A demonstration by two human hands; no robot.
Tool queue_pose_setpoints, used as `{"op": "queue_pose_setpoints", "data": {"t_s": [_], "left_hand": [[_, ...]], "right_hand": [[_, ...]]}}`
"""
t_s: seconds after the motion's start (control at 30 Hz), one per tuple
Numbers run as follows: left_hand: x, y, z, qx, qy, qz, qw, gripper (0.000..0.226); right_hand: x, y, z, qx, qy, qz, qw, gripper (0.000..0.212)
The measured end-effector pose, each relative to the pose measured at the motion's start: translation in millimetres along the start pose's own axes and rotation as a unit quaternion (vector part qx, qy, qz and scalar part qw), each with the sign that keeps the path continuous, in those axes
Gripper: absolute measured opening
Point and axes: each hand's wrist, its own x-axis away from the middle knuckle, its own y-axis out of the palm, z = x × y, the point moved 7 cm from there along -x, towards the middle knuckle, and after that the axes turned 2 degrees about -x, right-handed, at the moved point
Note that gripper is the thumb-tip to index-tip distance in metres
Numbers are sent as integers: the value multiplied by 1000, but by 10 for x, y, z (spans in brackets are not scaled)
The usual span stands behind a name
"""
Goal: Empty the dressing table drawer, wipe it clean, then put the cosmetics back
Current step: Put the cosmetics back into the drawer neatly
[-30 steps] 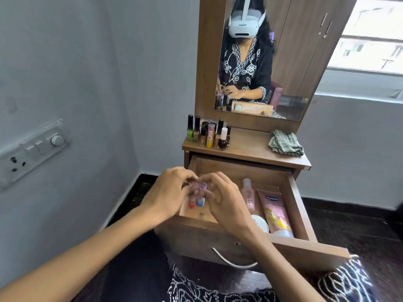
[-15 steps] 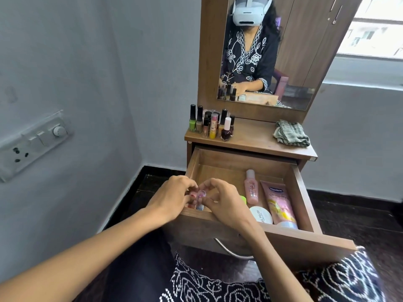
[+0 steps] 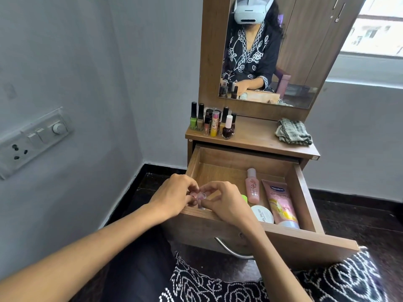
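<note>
Against the grey wall we note the brown wooden dressing table [image 3: 250, 138] with its tall mirror [image 3: 283, 51]. Its open wooden drawer [image 3: 229, 166] is pulled well out toward us, steel handle [image 3: 231, 251] below the front panel.

On the tabletop, right side: a crumpled grey-green checked cloth [image 3: 293, 131]. Left side: a tight cluster of upright nail polish bottles [image 3: 212, 125], among them a green one and a dark maroon one with a white cap.

Inside the drawer, right half: a pink and yellow lotion tube [image 3: 280, 203] lying flat along the right wall; just beside it, to its left, a small pink bottle with a pale cap [image 3: 252, 188]; nearer the front panel, a round white tub lettered NAIL POLISH [image 3: 262, 214], touching the tube.

Over the drawer's front left corner, our left hand [image 3: 172, 197] and right hand [image 3: 226, 203] meet, fingers curled. Both pinch a small clear pinkish item [image 3: 199, 196] between the fingertips. We cannot tell what it is, since the fingers hide most of it.

On the left wall sits a white switch panel [image 3: 32, 140].
</note>
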Motion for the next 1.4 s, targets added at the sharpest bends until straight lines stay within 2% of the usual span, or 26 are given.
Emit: {"op": "queue_pose_setpoints", "data": {"t_s": [0.27,0.9,1.4], "left_hand": [[-28,23,-43,13,-25,-12,1000,14],[-70,46,-39,-32,-39,-45,998,16],[-60,39,-33,-19,-27,-37,999,24]], "right_hand": [[0,-6,1,10,9,-12,1000,15],[-52,53,96,-33,64,-52,996,9],[-57,25,119,-14,42,-11,999,19]]}}
